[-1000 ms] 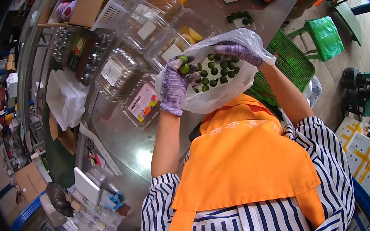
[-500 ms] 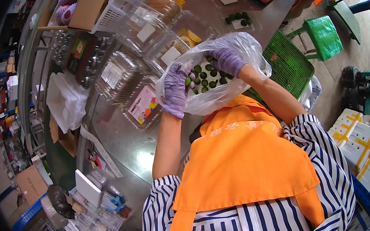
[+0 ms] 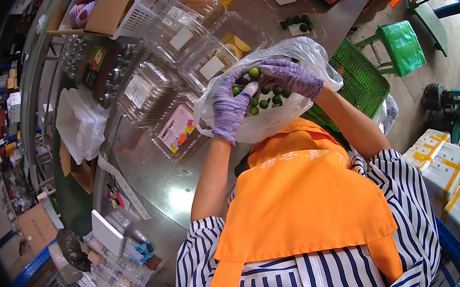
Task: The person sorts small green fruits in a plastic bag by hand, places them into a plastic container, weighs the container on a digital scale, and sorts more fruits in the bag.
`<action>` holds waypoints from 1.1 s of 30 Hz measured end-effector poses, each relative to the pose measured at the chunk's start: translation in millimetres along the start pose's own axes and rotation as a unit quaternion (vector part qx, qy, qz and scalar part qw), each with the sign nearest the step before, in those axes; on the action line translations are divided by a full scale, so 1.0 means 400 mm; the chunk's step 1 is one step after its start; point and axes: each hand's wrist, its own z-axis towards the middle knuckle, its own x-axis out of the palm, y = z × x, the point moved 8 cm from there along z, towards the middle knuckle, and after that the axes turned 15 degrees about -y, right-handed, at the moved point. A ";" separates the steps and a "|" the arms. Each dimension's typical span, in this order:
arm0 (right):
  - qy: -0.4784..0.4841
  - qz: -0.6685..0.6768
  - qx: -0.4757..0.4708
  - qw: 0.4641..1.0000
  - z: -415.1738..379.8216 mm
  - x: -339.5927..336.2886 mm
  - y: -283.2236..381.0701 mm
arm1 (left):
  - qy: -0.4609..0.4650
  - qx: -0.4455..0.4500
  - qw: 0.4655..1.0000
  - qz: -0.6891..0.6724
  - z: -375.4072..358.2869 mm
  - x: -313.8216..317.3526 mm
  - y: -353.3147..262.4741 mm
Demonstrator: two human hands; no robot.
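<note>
Purple-gloved fingers (image 3: 260, 81) of both hands pinch one green fruit (image 3: 254, 73) above the plastic bag (image 3: 310, 55).

Purple gloves (image 3: 230, 106), green limes (image 3: 254, 73)
Orange apron (image 3: 298, 198) over a navy-and-white striped shirt (image 3: 336, 276) (the plastic bag (image 3: 287, 52) is clear-ish white).

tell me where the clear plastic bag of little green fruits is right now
In the head view, the plastic bag sits upper centre, between the left hand and right hand.

Single head-worn view: the camera looked steeply down over the wearer's apron (image 3: 299, 203) at close range, facing the tabletop (image 3: 160, 174), with fisheye curvature darkening the edges.
</note>
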 end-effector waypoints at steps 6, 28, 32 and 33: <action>-0.064 -0.115 -0.077 0.988 0.030 -0.061 0.008 | 0.026 0.029 0.995 0.091 -0.001 -0.009 0.068; -0.282 -0.559 -0.337 0.704 0.012 -0.165 0.081 | -0.004 -0.030 0.996 0.083 0.011 -0.038 0.033; -0.196 -0.555 -0.354 0.727 0.031 -0.115 0.003 | -0.006 -0.006 0.996 0.093 0.017 -0.029 0.037; -0.188 -0.554 -0.328 0.742 0.042 -0.108 -0.013 | -0.007 0.001 0.995 0.098 0.017 -0.030 0.034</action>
